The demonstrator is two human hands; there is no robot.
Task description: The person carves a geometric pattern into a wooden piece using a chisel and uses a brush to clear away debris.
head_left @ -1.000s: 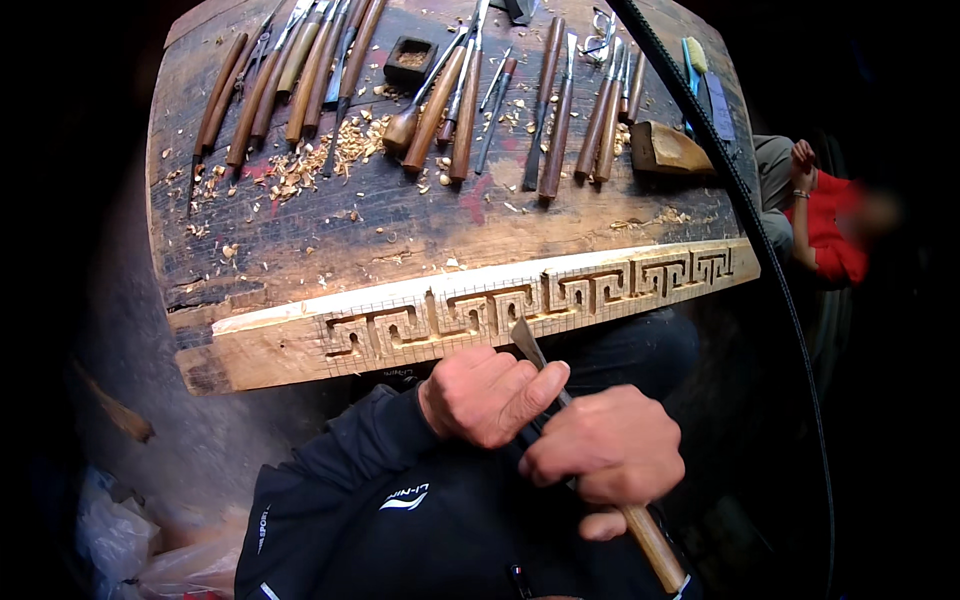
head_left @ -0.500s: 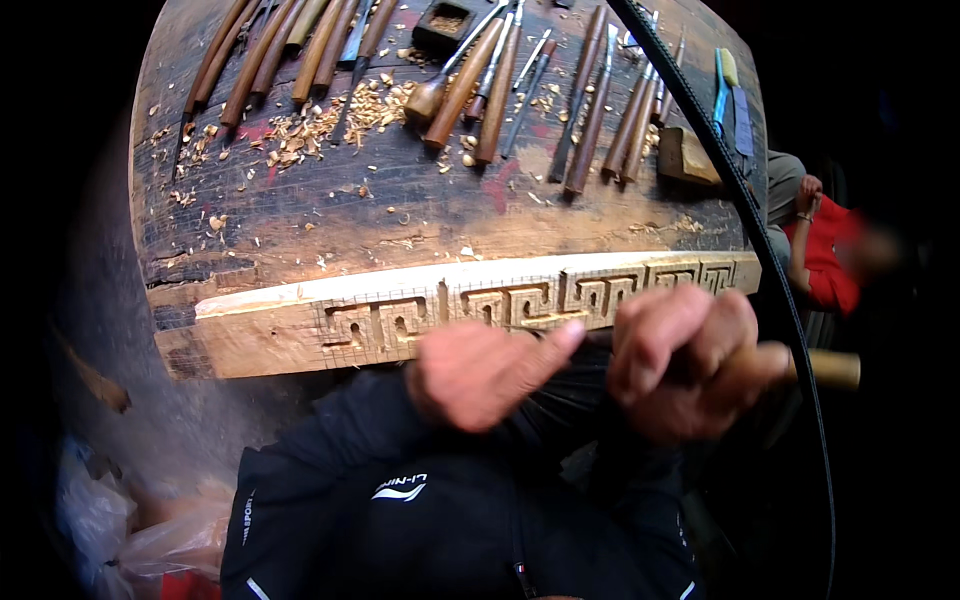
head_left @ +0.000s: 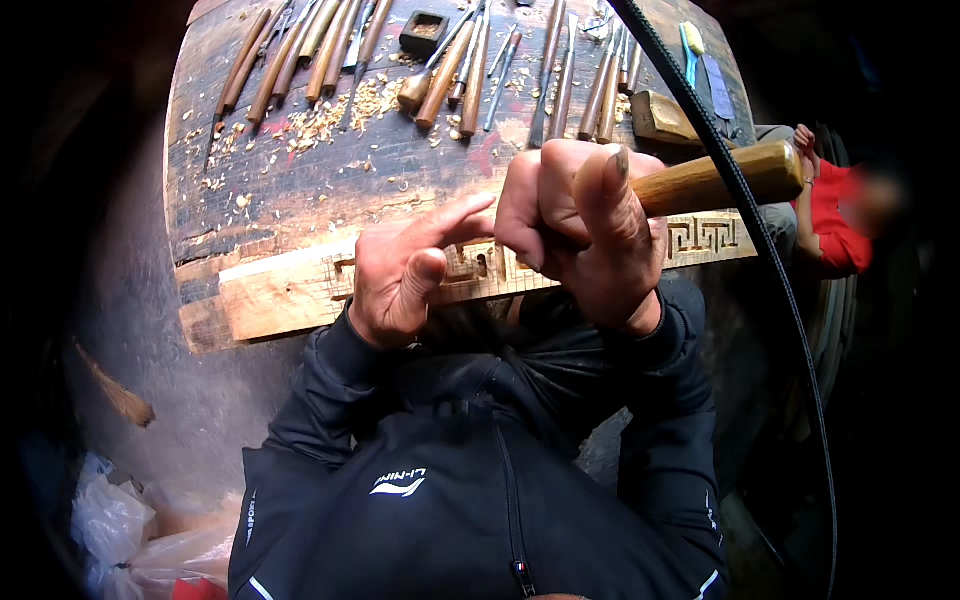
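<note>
Along the near edge of the bench lies a long pale wooden board point(head_left: 275, 305), cut with a squared meander pattern point(head_left: 712, 236) and pencilled grid lines. My right hand point(head_left: 590, 225) is wrapped round the wooden handle point(head_left: 740, 180) of a carving chisel, above the board's right half. The handle's butt points right; the blade is hidden by my hand. Just left of it, my left hand point(head_left: 395, 275) lies over the carved face with its index finger stretched toward the right hand and its thumb apart. Its other fingertips are partly hidden.
Several wooden-handled carving tools point(head_left: 325, 50) lie along the bench's far side among wood shavings point(head_left: 320, 130). A small dark box point(head_left: 424, 34), a wooden block point(head_left: 662, 118) and a blue brush point(head_left: 692, 52) lie there too. A black strap point(head_left: 715, 140) crosses the view. Another person point(head_left: 838, 215) sits at right.
Both hands have risen onto the carved board, the right one lifting the chisel handle up and left. My left hand has shifted left, its fingers now pointing up and right. The view has tilted.
</note>
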